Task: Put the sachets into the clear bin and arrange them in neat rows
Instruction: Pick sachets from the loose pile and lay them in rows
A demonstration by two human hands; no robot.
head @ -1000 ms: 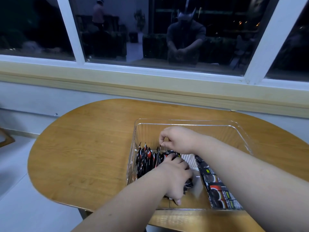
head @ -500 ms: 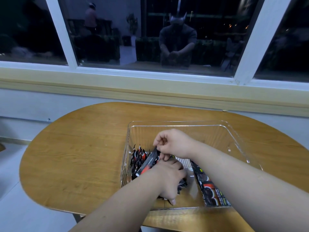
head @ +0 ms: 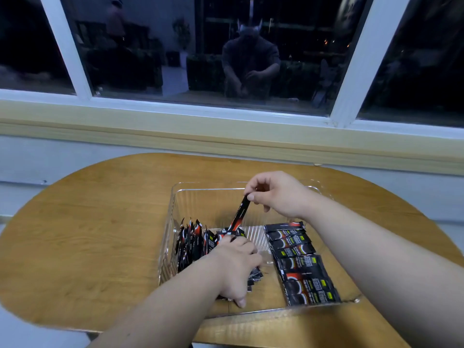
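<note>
Your right hand (head: 278,197) pinches one tilted sachet (head: 239,214) by its top end, its lower end at the standing row (head: 193,239) by the clear bin's (head: 173,197) left wall. Your left hand (head: 236,267) curls over that row. Brace the row and seat the sachet upright and flush.

Table: round-ended wooden tabletop (head: 88,234), honey-coloured grain, standing close to the wall below the window.
Window: wide run of dark glass panes (head: 30,41), night outside, a few small lights far off at the right.
Frame: white bars (head: 67,46) dividing the panes.
Sill: pale yellowish ledge (head: 175,131) running the full width under the frame.
Wall: pale grey-white strip (head: 75,159) between ledge and table.
Floor: pale surface (head: 15,330), seen at lower left beside the table.
Reflection: dim figure of a person (head: 251,61) in the middle pane; a fainter figure (head: 115,18) further left.
Light: low, cool, bluish.
</note>
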